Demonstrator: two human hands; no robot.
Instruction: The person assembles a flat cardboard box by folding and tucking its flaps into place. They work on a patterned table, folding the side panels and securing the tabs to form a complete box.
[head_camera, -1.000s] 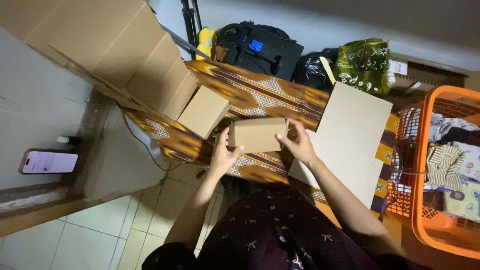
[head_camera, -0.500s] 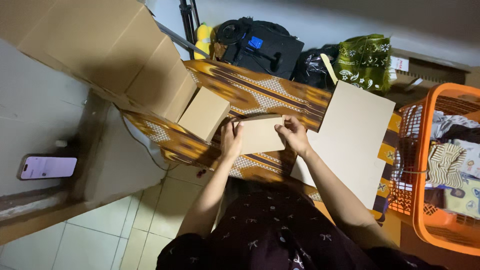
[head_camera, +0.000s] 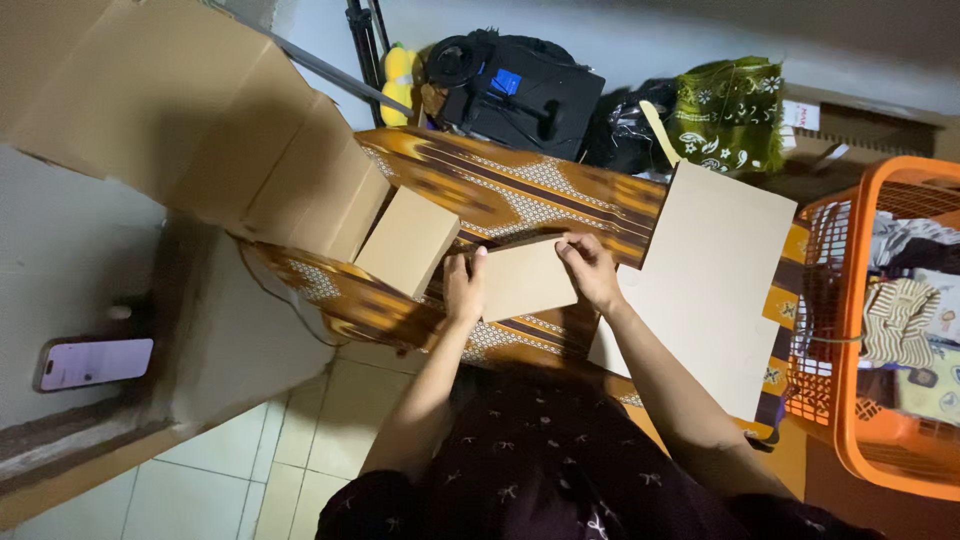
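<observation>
Cardboard is the working material here: a small brown cardboard box sits near the front edge of the patterned cloth-covered table, held between both hands. The left hand grips the box's left end, fingers curled round the edge and thumb on top; the right hand pinches the upper right corner, fingertips bent over what appears to be a flap — whether that flap is tucked in cannot be told from this view. A second small box, already closed, lies just beside the left hand toward the table's left edge, touching or nearly touching a large open carton that overhangs the left corner. A flat cardboard sheet lies at the right edge, part of it projecting past the front edge. Behind the table stand a black bag and a green patterned bag; an orange laundry basket stands to the right, and a phone rests on a ledge at far left. Risk assessment: the held box is close to the front edge, so uneven pressure from either hand could push it off; hard pinching at the corner could crease or tear the flap — thin board buckles readily; a sweep of the right forearm could dislodge the overhanging sheet.
</observation>
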